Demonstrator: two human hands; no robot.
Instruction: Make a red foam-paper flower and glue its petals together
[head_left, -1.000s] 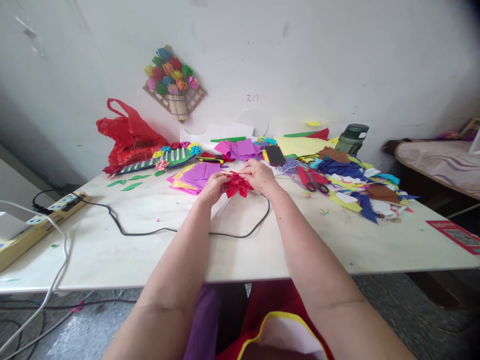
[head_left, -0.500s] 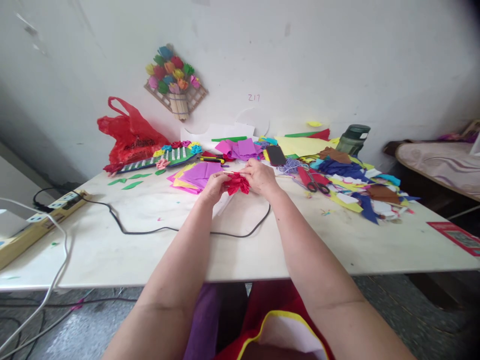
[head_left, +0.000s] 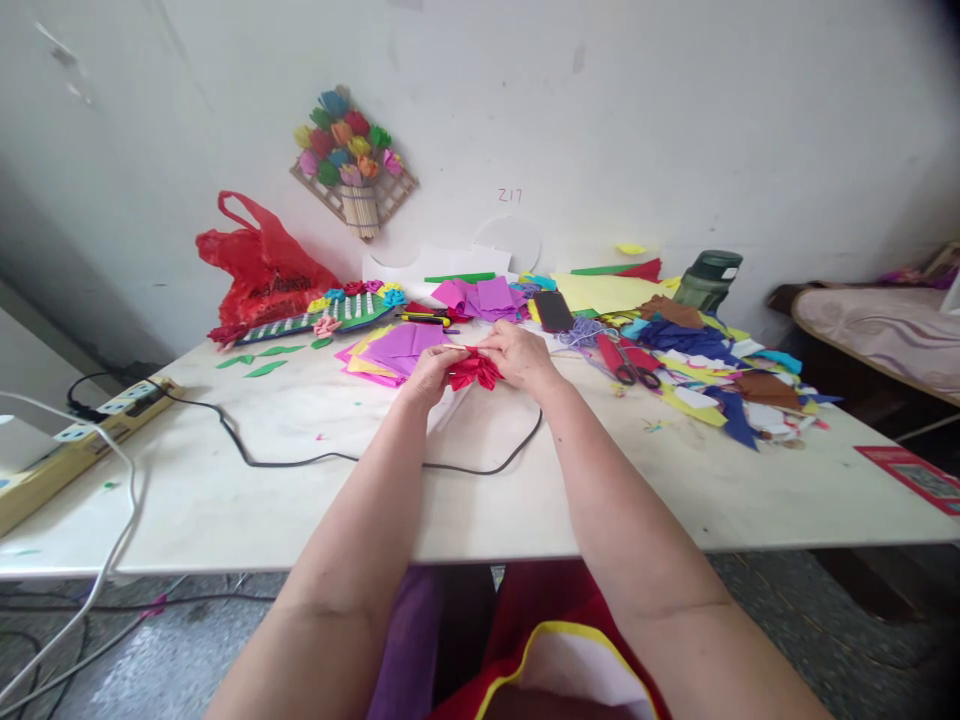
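Observation:
Both my hands meet over the middle of the white table [head_left: 315, 500], pinching a crumpled red paper flower [head_left: 474, 372]. My left hand [head_left: 429, 372] grips its left side with curled fingers. My right hand [head_left: 520, 352] holds its top right, fingers closed on the paper. A thin pale stick pokes out to the left of the flower, between my fingers. Just behind my left hand lies a stack of purple, pink and yellow paper squares [head_left: 397, 350].
A black cable [head_left: 300, 462] loops across the table to a power strip [head_left: 90, 425] at the left. Red scissors [head_left: 626, 362], a phone [head_left: 553, 310], paper scraps [head_left: 720, 370], a green bottle [head_left: 705, 280] and a red bag [head_left: 259, 270] crowd the back. A paper flower decoration [head_left: 349, 160] hangs on the wall.
The red flower has been squeezed smaller and flatter between my fingers. My hands stay in nearly the same place.

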